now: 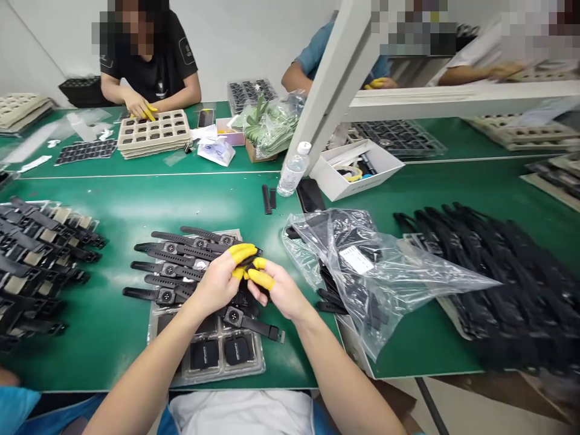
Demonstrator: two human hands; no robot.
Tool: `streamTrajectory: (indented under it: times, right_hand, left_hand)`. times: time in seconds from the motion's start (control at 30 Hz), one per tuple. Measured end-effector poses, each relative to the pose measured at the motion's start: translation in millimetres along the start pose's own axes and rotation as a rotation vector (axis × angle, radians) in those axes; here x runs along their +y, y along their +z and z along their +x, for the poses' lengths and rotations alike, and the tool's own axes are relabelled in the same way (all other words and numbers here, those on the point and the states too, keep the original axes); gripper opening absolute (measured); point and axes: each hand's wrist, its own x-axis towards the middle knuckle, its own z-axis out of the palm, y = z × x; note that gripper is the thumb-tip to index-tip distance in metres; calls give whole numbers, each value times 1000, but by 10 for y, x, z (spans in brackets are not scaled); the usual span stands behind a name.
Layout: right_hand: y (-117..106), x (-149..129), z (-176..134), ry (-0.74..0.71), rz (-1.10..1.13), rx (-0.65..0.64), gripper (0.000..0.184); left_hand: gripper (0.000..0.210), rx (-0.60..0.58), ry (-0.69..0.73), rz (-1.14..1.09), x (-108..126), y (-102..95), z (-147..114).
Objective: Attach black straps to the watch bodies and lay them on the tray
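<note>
My left hand [216, 283] and my right hand [284, 290] meet above the tray, yellow covers on several fingertips. Both are closed on a small black watch part [247, 261], mostly hidden by my fingers; whether it is a strap or the watch body I cannot tell. Below lie several smartwatches with black straps [167, 296], across a clear plastic tray [258, 367]. One smartwatch [234, 316] rests just under my hands, its strap pointing right. Black square pieces [203, 354] sit in the tray's near compartments.
A plastic bag of black straps [357, 260] lies to the right, beside stacked watches [489, 272]. More watches [31, 260] are at left. Two strap pieces [266, 199], a bottle [294, 169], a phone [310, 195] and a white box [335, 184] stand farther back. A co-worker handles a beige tray [151, 145].
</note>
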Motion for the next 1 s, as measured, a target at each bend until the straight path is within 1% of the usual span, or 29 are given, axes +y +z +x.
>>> streamTrajectory:
  times: [0.07, 0.1, 0.17, 0.33, 0.4, 0.47, 0.57, 0.73, 0.8, 0.9, 1.0]
  right_hand:
    - [8, 1, 2, 24, 13, -27, 28]
    - [10, -3, 4, 37, 36, -36, 27]
    - [16, -15, 11, 59, 117, -43, 25]
    - [50, -28, 25, 55, 319, -13, 28]
    - [59, -32, 23, 65, 381, -9, 30]
    - [57, -39, 20, 69, 419, 0, 32]
    - [44, -52, 16, 72, 404, 12, 33]
    - [19, -65, 16, 133, 307, 16, 32]
    - [12, -63, 14, 135, 278, 2, 31]
    - [-1, -52, 10, 89, 263, -45, 31]
    - [-31, -41, 5, -47, 175, -38, 34]
  left_hand:
    - [54, -60, 115, 156, -27, -6, -26]
    - [57, -75, 143, 201, -37, -13, -31]
    - [55, -81, 171, 249, -51, -20, -32]
    - [46, -29, 176, 249, -44, 24, -26]
    - [45, -41, 179, 237, -14, 24, -24]
    - [44, -89, 186, 219, 27, -1, -21]
    - [44, -148, 193, 218, 82, -52, -11]
    - [40, -180, 192, 434, 114, -85, -1]
    - [39, -197, 207, 456, 129, -96, 2]
    - [38, -205, 226, 344, 168, -110, 4]
    - [43, -169, 249, 283, 215, -125, -1]
